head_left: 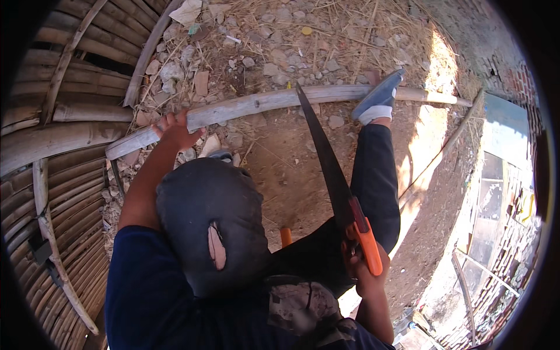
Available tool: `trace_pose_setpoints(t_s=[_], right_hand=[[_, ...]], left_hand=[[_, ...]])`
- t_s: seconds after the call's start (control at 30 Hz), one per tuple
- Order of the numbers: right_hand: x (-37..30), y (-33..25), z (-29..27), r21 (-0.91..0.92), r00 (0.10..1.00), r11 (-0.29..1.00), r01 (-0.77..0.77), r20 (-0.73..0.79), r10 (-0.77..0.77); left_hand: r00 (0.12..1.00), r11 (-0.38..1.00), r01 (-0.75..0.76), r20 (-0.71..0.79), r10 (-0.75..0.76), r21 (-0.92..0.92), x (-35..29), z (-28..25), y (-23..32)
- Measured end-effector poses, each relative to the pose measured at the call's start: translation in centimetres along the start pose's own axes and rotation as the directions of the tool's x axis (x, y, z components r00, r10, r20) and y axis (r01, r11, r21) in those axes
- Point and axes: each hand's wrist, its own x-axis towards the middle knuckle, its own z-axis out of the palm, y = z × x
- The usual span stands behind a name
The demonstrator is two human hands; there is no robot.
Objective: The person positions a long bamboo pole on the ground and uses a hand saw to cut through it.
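A long pale wooden pole (248, 105) lies across the ground in front of me. On its left part rests my left hand (177, 132), fingers spread over the wood. My right hand (372, 277) is closed around the orange handle of a handsaw (328, 163), at the right side of my body. The dark blade slants up and to the left, its tip overlapping the pole near the middle; whether it touches cannot be told. My shoe (382, 96) is at the right part of the pole. My bent knee (210, 216), in torn dark trousers, is below the left hand.
Bamboo slat walling (70, 192) stands on the left. Stones, brick pieces (202, 83) and dry straw litter the ground beyond the pole. An orange object (286, 236) shows beside my leg. A thin stick (443, 149) and a brick wall (525, 87) are at the right.
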Motion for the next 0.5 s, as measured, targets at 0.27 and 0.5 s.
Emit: trace_pose_setpoints(t_s=[0.27, 0.5], right_hand=[[-1.1, -0.4, 0.3, 0.012, 0.999, 0.999, -0.045, -0.023, 0.045], [-1.2, -1.2, 1.8, 0.154, 0.996, 0.984, -0.089, -0.017, 0.093]], left_hand=[[0.922, 0.967, -0.245, -0.291, 0.255, 0.071, 0.2, 2.8, 1.5], [0.939, 0.971, -0.24, -0.255, 0.232, 0.001, 0.6, 2.0, 1.6]])
